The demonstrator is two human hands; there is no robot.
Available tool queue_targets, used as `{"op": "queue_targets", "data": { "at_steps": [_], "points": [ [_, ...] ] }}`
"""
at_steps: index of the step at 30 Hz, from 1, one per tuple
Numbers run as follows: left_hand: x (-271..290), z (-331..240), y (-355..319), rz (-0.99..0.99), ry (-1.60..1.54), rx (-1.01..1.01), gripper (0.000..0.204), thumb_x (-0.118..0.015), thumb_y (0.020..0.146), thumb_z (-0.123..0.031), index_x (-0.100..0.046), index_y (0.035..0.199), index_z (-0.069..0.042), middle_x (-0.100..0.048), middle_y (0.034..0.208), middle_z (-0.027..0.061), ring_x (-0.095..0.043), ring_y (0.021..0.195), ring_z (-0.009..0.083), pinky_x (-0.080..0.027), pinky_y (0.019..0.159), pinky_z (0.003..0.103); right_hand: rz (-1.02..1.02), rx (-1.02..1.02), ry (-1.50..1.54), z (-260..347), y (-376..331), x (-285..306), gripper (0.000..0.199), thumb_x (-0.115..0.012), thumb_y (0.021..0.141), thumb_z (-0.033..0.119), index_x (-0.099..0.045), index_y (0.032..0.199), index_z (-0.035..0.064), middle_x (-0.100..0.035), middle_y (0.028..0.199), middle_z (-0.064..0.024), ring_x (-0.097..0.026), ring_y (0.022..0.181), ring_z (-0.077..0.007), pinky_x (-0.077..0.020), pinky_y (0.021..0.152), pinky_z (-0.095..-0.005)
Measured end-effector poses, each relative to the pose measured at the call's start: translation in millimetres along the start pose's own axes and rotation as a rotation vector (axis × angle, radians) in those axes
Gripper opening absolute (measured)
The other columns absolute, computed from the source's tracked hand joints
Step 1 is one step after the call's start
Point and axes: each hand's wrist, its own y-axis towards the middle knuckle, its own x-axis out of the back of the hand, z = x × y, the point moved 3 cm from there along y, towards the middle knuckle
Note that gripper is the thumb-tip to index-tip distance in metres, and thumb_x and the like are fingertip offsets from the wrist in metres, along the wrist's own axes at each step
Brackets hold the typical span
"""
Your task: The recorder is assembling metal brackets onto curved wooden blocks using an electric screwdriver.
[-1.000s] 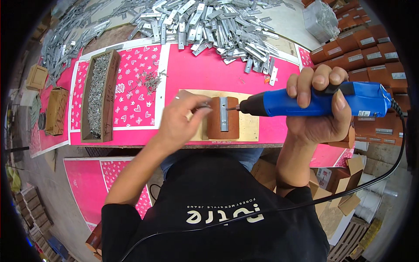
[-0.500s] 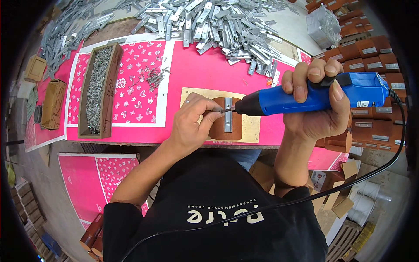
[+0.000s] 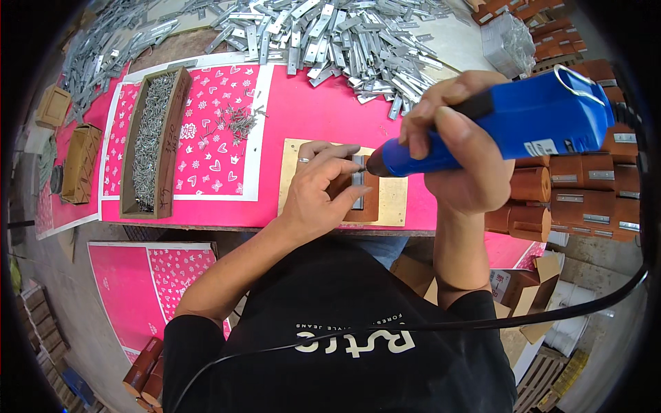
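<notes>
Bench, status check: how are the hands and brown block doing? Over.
Right hand gripping blue power tool, nose near metal strip. Left hand at brown block. In the way: left hand partly hides strip.

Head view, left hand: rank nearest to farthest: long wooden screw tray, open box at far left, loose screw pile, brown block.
From the left hand:
1. Brown block: partly under it, showing at its right.
2. Loose screw pile: forward and left.
3. Long wooden screw tray: further left.
4. Open box: far left, beyond the tray.

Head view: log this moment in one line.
left hand over brown block | right hand gripping blue driver | driver nose at metal strip | contact unclear
</notes>
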Motion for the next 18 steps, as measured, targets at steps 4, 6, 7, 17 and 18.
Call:
{"op": "queue_targets", "data": {
  "at_steps": [4, 6, 7, 17, 18],
  "points": [
    [-7, 8, -2, 0.036, -0.010, 0.057, 0.029, -0.078, 0.071, -0.011, -0.065, 0.095, -0.002, -0.059, 0.121, 0.0159, -0.046, 0.115, 0.0338, -0.039, 0.094, 0.043, 0.024, 0.006, -0.104, -1, 7, -11, 0.027, -0.057, 0.079, 0.000, -0.046, 0.104, -0.0009, -0.059, 0.080, -0.0208, -0.055, 0.056, -0.0198, -0.0488, 0.057, -0.0336],
    [-10, 14, -4, 0.036, -0.018, 0.065, 0.030, -0.078, 0.071, -0.012, -0.064, 0.096, -0.002, -0.058, 0.123, 0.0164, -0.045, 0.116, 0.0349, -0.038, 0.095, 0.045, 0.014, -0.043, -0.084, -4, 7, -16, 0.030, -0.060, 0.076, -0.007, -0.047, 0.103, -0.0013, -0.060, 0.078, -0.0207, -0.056, 0.056, -0.0188, -0.0482, 0.055, -0.0301],
    [-12, 18, -5, 0.052, -0.045, 0.087, 0.031, -0.078, 0.071, -0.012, -0.063, 0.097, -0.002, -0.059, 0.122, 0.0164, -0.045, 0.116, 0.0354, -0.038, 0.095, 0.045, 0.032, 0.001, -0.098, -6, 9, -19, 0.031, -0.060, 0.074, -0.010, -0.047, 0.101, -0.0016, -0.060, 0.076, -0.0193, -0.056, 0.055, -0.0175, -0.0476, 0.052, -0.0278],
    [-18, 30, -15, 0.006, -0.221, 0.172, 0.033, -0.076, 0.072, -0.011, -0.059, 0.098, -0.002, -0.061, 0.108, 0.0154, -0.053, 0.103, 0.0346, -0.041, 0.089, 0.044, 0.115, 0.074, -0.245, -15, 5, -36, 0.033, -0.064, 0.072, -0.010, -0.048, 0.099, -0.0006, -0.061, 0.075, -0.0144, -0.059, 0.057, -0.0149, -0.0493, 0.051, -0.0258],
    [-18, 30, -14, -0.002, -0.223, 0.168, 0.033, -0.076, 0.072, -0.011, -0.059, 0.098, -0.002, -0.061, 0.108, 0.0154, -0.053, 0.103, 0.0346, -0.041, 0.089, 0.044, 0.122, 0.078, -0.249, -16, 4, -36, 0.033, -0.064, 0.072, -0.010, -0.048, 0.099, -0.0006, -0.061, 0.075, -0.0144, -0.059, 0.057, -0.0149, -0.0493, 0.051, -0.0258]
  ]
}}
